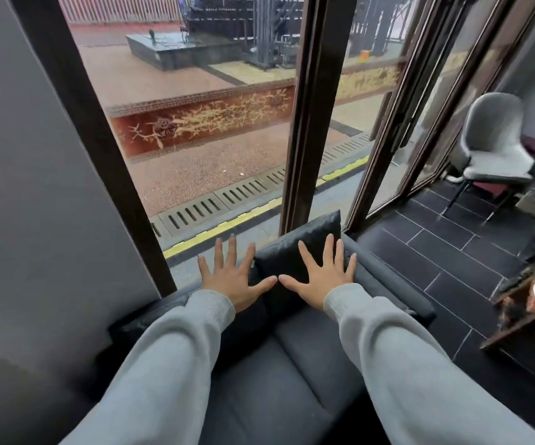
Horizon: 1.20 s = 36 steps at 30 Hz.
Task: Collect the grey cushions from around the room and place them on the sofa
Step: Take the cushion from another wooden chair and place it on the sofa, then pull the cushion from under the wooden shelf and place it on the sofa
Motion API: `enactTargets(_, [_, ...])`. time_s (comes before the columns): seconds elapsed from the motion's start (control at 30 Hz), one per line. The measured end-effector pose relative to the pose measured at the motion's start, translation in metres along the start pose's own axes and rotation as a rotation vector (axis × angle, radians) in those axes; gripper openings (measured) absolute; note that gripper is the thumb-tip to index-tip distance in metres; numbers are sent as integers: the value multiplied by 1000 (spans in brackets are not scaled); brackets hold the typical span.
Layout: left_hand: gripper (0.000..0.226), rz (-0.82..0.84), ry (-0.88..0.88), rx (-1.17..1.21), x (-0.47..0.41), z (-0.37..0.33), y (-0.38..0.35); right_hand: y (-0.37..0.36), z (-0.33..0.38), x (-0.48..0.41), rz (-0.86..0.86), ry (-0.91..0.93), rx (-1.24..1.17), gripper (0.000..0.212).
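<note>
Dark grey cushion (295, 248) propped at sofa (291, 364) back edge; your left hand (232, 277), right hand (320, 273) splayed flat, gripping nothing. Other cushions unseen.

It looked like a lounge or waiting corner of a public building, at street level. A dark sofa (291, 364) stood against tall glass panes (195, 123) in dark frames (314, 107), with a grey shell chair (497, 142) further along on dark floor tiles (436, 252). A wooden side table (529, 319) stood at the right. Outside the glass lay paved ground, a drain grate (227, 200) with a yellow strip (227, 226), and a red wall (201, 123) patterned in gold.
</note>
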<state>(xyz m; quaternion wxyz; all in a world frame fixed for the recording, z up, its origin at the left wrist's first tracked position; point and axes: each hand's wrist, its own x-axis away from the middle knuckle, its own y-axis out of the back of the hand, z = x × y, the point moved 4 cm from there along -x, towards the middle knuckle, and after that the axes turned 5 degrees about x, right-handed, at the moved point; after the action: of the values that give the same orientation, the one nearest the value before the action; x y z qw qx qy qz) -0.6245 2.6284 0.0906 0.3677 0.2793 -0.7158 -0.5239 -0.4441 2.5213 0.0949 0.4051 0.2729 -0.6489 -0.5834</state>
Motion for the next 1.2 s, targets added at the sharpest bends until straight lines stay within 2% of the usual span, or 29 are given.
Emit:
enactTargets(0.17, [108, -98, 14, 29, 51, -6, 58, 61, 7, 42, -95, 20, -70, 112])
enactTargets(0.27, [104, -170, 51, 69, 99, 5, 75, 88, 25, 74, -131, 93, -53, 108])
enactTargets(0.47, [106, -283, 282, 119, 230, 42, 62, 86, 78, 165, -151, 292, 44, 105])
enactTargets(0.63, [109, -297, 562, 247, 401, 72, -23, 30, 138, 282, -119, 568, 146, 124])
enactTargets(0.73, [104, -262, 766, 274, 520, 98, -63, -7, 190, 365, -114, 734, 160, 124])
enactTargets(0.83, [101, -300, 982, 287, 644, 140, -74, -23, 258, 454, -138, 898, 154, 127])
enactTargets(1.03, [104, -351, 1300, 315, 869, 225, -98, -62, 383, 631, -11, 1176, 193, 109])
enactTargets(1.2, [104, -370, 1448, 368, 1008, 298, -139, -102, 501, 759, 52, 1301, 236, 106])
